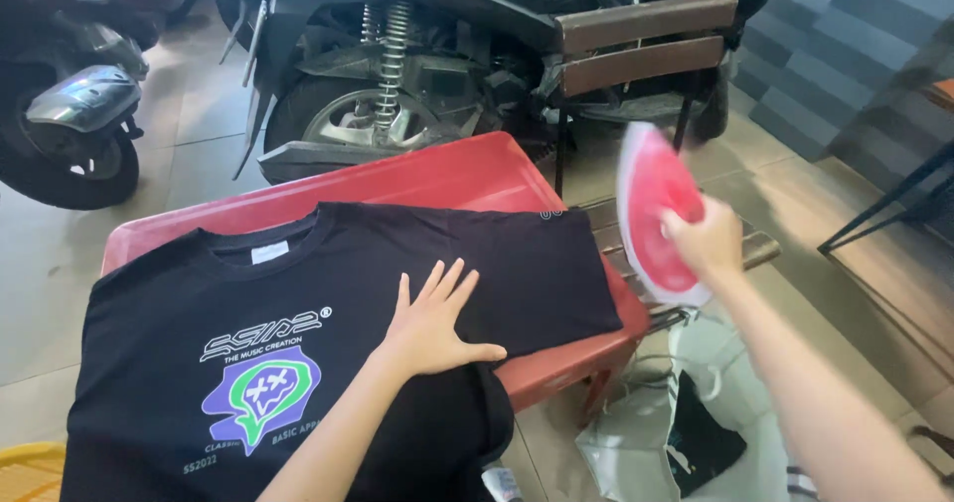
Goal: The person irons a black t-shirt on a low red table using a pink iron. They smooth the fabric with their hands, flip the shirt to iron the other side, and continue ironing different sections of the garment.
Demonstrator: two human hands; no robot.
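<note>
Ironing a black T-shirt (328, 353) on a red table (427, 179).
Left hand (429, 321) lies flat, fingers spread, on the shirt; right hand (704, 239) grips a pink iron (648, 204) held up beside the table.

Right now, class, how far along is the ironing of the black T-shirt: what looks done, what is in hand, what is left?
Done: the black T-shirt lies spread, print up, on the red table. In hand: the left hand presses flat on the shirt, while the right hand holds the pink iron in the air beside the table, off the cloth. Left: the iron is not touching the shirt; whether any part is already pressed cannot be told.
</note>
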